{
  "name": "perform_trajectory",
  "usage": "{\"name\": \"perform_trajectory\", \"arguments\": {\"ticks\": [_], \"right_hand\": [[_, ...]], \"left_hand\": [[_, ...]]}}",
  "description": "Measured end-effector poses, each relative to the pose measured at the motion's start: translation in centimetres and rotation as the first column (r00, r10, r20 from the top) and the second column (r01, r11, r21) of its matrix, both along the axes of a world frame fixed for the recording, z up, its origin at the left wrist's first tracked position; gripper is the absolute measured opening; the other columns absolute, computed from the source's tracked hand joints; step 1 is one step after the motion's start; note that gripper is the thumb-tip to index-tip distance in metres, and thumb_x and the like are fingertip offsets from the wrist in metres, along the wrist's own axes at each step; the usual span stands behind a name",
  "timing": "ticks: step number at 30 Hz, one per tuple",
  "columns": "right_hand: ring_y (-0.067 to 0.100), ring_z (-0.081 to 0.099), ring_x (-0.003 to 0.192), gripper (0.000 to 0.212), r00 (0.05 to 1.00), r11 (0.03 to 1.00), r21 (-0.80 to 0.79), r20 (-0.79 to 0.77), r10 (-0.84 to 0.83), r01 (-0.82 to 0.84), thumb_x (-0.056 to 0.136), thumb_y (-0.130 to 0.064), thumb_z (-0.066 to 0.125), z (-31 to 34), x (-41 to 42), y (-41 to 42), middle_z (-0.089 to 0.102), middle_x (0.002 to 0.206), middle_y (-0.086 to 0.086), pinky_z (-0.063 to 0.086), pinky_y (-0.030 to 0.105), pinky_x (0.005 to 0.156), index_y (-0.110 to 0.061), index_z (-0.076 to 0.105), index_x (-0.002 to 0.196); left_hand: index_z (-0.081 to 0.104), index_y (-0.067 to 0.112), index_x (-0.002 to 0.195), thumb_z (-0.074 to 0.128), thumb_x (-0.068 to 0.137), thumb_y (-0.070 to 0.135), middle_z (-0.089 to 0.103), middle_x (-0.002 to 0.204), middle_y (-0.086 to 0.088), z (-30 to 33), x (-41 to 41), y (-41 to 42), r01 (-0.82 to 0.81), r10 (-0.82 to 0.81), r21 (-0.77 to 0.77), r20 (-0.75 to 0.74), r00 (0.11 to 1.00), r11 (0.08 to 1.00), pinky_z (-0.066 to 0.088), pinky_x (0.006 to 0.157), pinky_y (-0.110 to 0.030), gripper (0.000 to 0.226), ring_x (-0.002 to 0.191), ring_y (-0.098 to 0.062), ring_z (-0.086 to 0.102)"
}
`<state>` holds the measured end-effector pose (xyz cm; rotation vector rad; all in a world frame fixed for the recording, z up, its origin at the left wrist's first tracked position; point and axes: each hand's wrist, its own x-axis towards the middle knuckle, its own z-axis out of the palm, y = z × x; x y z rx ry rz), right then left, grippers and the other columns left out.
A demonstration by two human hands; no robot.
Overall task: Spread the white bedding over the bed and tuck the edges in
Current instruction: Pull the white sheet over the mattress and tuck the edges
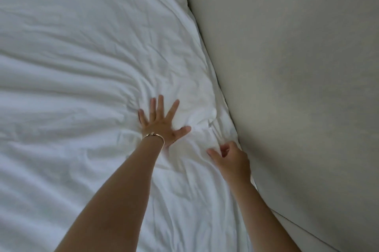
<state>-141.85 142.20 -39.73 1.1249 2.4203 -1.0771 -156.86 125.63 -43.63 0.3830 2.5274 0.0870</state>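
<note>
White bedding (82, 67) covers the bed from the left side up to the beige wall (297, 67) on the right. The cloth is full of wrinkles, and many creases run together toward the place where the hands are. No container is seen. The left hand (162, 122) lies flat on the bedding, palm down, with all fingers (160, 106) straight and spread wide; it presses the cloth and holds nothing. A thin bracelet (153, 136) is around its wrist. The right hand (229, 159) is at the edge of the bedding, just beside the wall. Its fingers are curled and the thumb points left, but I cannot tell whether they pinch the cloth.
</note>
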Motion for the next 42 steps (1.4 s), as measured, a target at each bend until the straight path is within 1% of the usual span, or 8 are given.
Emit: {"name": "perform_trajectory", "arguments": {"ticks": [4, 8, 12, 16, 21, 27, 37, 42], "right_hand": [[0.014, 0.039, 0.047, 0.040, 0.974, 0.976, -0.120, -0.117, -0.196, 0.182, 0.082, -0.031, 0.070, -1.1, 0.9, -0.5, 0.042, 0.050, -0.006, 0.030, 0.029, 0.047, -0.016, 0.044, 0.056], [0.031, 0.058, 0.073, 0.028, 0.931, 0.927, 0.087, -0.028, -0.363, 0.364, 0.092, -0.037, 0.060, -2.5, 3.7, 0.1, 0.060, 0.073, 0.004, 0.042, 0.033, 0.060, -0.013, 0.057, 0.078], [0.036, 0.059, 0.096, 0.027, 0.993, 0.890, 0.449, -0.112, -0.030, 0.078, 0.091, -0.024, 0.060, -2.0, 3.2, 0.2, 0.061, 0.110, 0.014, 0.045, 0.039, 0.074, -0.008, 0.056, 0.112], [0.023, 0.029, 0.143, 0.055, 0.809, 0.764, 0.500, -0.191, 0.557, -0.408, 0.098, -0.038, 0.037, -1.7, 0.9, -1.4, 0.034, 0.155, 0.008, 0.028, 0.038, 0.111, -0.014, 0.037, 0.148], [0.011, -0.019, 0.147, 0.068, 0.792, 0.750, 0.333, -0.018, 0.611, -0.571, 0.092, -0.054, -0.004, -3.8, -8.3, -0.3, -0.017, 0.160, -0.010, -0.007, 0.040, 0.120, -0.028, -0.006, 0.155], [0.009, -0.022, 0.146, 0.062, 0.781, 0.718, 0.371, 0.031, 0.624, -0.589, 0.103, -0.045, 0.013, -5.3, -22.1, 0.3, -0.018, 0.161, -0.007, -0.015, 0.039, 0.119, -0.021, -0.011, 0.154], [0.010, -0.012, 0.149, 0.056, 0.711, 0.624, 0.495, -0.019, 0.703, -0.604, 0.104, -0.041, 0.008, -7.9, -40.3, 3.7, -0.014, 0.162, -0.008, -0.007, 0.037, 0.121, -0.026, -0.012, 0.154], [0.028, 0.049, 0.127, 0.048, 0.590, 0.686, 0.695, -0.467, 0.658, -0.215, 0.099, -0.033, 0.041, -6.6, -47.5, 3.0, 0.054, 0.137, 0.013, 0.028, 0.034, 0.105, -0.005, 0.052, 0.135]], "left_hand": [[-0.035, 0.052, 0.133, 0.014, 0.067, 0.094, -0.043, 0.149, 0.001, 0.7, -0.3, 0.5, 0.027, -0.024, -0.067, 0.045, 0.999, 0.997, -0.016, 0.109, -0.061, 0.092, 0.139, -0.024, -0.037], [-0.024, 0.049, 0.143, 0.011, 0.083, 0.081, -0.035, 0.154, -0.002, 2.4, -0.3, 1.6, -0.035, 0.040, -0.074, 0.064, 0.997, 0.997, -0.012, 0.109, -0.064, 0.075, 0.142, -0.026, -0.031], [-0.015, 0.047, 0.148, 0.024, 0.092, 0.069, -0.026, 0.158, -0.001, 2.9, -0.4, 2.6, -0.065, 0.067, 0.036, -0.043, 0.997, 0.997, -0.011, 0.112, -0.060, 0.071, 0.144, -0.028, -0.026], [-0.011, 0.052, 0.146, 0.018, 0.092, 0.070, -0.024, 0.158, 0.002, 2.2, -3.2, 3.6, 0.081, -0.072, 0.071, -0.125, 0.990, 0.994, -0.009, 0.111, -0.064, 0.064, 0.144, -0.026, -0.025], [-0.010, 0.051, 0.146, 0.009, 0.095, 0.064, -0.023, 0.159, -0.002, 0.5, -8.0, 3.8, 0.030, -0.017, 0.066, -0.198, 0.980, 0.997, -0.008, 0.108, -0.070, 0.056, 0.145, -0.025, -0.024], [-0.014, 0.055, 0.143, 0.006, 0.082, 0.081, -0.026, 0.158, 0.001, -0.9, -16.6, 4.2, -0.110, 0.112, 0.025, -0.282, 0.953, 0.994, -0.006, 0.102, -0.077, 0.070, 0.143, -0.032, -0.027], [-0.009, 0.051, 0.147, 0.003, 0.080, 0.082, -0.014, 0.161, -0.004, -4.1, -25.7, 4.7, -0.139, 0.160, 0.080, -0.497, 0.853, 0.987, -0.007, 0.108, -0.068, 0.075, 0.146, -0.029, -0.020], [-0.007, 0.049, 0.148, 0.011, 0.085, 0.077, -0.011, 0.161, -0.006, -5.5, -25.8, 4.3, -0.138, 0.198, 0.151, -0.521, 0.830, 0.979, -0.008, 0.111, -0.065, 0.072, 0.147, -0.027, -0.018]]}}
